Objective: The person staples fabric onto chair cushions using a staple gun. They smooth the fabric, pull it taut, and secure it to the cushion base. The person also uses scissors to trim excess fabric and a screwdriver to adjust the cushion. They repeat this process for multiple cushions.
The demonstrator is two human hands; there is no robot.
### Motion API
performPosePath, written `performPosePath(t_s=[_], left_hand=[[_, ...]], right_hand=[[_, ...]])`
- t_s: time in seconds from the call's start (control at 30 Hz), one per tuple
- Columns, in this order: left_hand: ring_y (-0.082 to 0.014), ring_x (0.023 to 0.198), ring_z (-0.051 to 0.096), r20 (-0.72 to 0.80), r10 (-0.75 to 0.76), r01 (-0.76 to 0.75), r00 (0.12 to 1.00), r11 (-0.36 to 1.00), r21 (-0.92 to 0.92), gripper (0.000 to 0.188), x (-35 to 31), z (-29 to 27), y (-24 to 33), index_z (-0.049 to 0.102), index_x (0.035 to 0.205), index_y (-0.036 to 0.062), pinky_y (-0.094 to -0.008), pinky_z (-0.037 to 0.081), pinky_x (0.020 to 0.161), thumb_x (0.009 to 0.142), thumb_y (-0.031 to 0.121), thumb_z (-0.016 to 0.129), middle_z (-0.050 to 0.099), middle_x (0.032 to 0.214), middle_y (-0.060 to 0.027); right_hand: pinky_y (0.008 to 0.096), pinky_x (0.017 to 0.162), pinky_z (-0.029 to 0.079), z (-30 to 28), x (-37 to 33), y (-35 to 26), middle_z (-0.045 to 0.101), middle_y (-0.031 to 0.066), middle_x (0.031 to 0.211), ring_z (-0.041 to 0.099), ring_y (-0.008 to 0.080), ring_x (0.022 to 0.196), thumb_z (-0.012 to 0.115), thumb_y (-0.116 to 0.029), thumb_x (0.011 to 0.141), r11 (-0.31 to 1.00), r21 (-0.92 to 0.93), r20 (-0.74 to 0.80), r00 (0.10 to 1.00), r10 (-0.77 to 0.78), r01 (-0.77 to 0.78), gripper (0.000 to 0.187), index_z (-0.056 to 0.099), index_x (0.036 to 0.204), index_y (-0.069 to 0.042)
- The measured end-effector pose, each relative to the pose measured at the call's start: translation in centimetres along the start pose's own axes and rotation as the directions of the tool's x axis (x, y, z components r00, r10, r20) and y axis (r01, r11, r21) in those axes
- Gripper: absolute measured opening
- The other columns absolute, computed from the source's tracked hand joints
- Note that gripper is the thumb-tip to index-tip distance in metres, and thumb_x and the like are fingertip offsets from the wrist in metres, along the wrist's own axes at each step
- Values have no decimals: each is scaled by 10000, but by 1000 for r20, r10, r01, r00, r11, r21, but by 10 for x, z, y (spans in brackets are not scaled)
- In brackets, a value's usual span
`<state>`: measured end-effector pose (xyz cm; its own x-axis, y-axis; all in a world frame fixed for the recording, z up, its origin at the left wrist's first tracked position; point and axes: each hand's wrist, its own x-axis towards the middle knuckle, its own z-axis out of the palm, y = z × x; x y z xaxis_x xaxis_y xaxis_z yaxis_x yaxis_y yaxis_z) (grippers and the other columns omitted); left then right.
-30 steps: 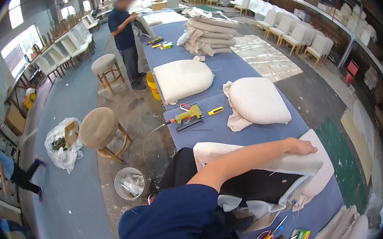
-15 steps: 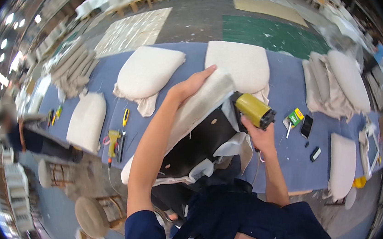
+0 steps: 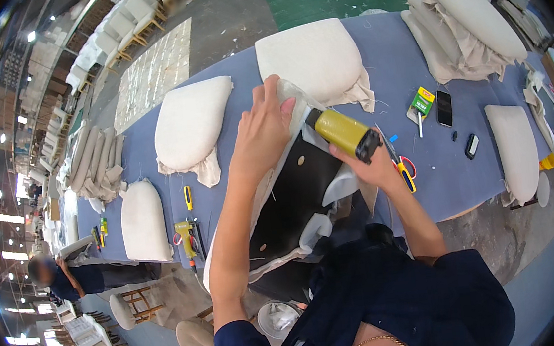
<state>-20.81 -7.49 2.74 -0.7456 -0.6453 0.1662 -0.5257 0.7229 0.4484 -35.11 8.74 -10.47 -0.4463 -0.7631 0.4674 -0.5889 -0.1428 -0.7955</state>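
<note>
A padded seat panel (image 3: 298, 185) is tilted up in front of me, its black underside with small round holes facing me. Pale fabric (image 3: 276, 173) wraps over its edge. At the panel's upper end, my left hand (image 3: 265, 131) bends its fingers and thumb over the fabric edge and grips it. My right hand (image 3: 366, 164) is wrapped round the handle of a yellow-green staple gun (image 3: 343, 132). The gun's nose meets the fabric edge close to my left fingertips; the exact contact is hidden.
Covered seat pads (image 3: 309, 53) and stacked pads (image 3: 467, 34) lie on the blue table (image 3: 451, 179). Scissors (image 3: 404, 167), a phone (image 3: 444, 109) and a green-yellow box (image 3: 421, 102) are at right. A glue gun (image 3: 186, 238) lies left, and a person (image 3: 77, 279) stands beyond.
My left hand has gone from lying along the panel's side to gripping its upper edge. The staple gun's nose has come up against that edge. The whole view has turned, and scissors now show.
</note>
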Motion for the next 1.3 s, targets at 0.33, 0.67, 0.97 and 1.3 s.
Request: performPosePath(t_s=[0.33, 0.67, 0.97, 1.3], left_hand=[[-458, 876, 649, -75, 177, -162, 981, 971, 177, 448, 12, 19, 12, 432, 1431, 166, -509, 518, 768, 1013, 231, 579, 564, 1232, -210], [-459, 940, 639, -18, 142, -138, 990, 978, 158, 743, -1, 15, 21, 348, 1517, 187, -511, 511, 806, 875, 101, 712, 496, 1335, -210], [-368, 1142, 612, 53, 268, -260, 962, 957, -126, 792, 1, 3, -5, 296, 1558, 86, -442, 499, 954, 896, 167, 724, 451, 1466, -183], [-309, 1464, 390, 386, -189, 360, 903, 825, -437, 705, 24, 5, -20, 413, 1522, 13, -390, 265, 1208, 1087, 558, 310, 456, 1553, -187]], right_hand=[[306, 834, 488, -32, 30, -38, 697, 62, 1046, 630, 143, 945, 792, -223, 904, 833, 435, 69, 935, 348, -342, 365, 683, 1175, -4], [402, 931, 501, -24, 10, -8, 638, 165, 1049, 650, 315, 1040, 861, -352, 820, 925, 131, 45, 934, 353, -356, 451, 710, 1118, -49], [383, 861, 478, -24, -3, -10, 694, 151, 976, 669, 301, 954, 856, -352, 831, 985, 112, 38, 991, 125, -128, 434, 725, 1105, -44], [344, 875, 533, -21, 11, -17, 743, 107, 1085, 705, 206, 981, 787, -173, 894, 993, 74, -33, 995, 91, -88, 336, 700, 1173, -7]])
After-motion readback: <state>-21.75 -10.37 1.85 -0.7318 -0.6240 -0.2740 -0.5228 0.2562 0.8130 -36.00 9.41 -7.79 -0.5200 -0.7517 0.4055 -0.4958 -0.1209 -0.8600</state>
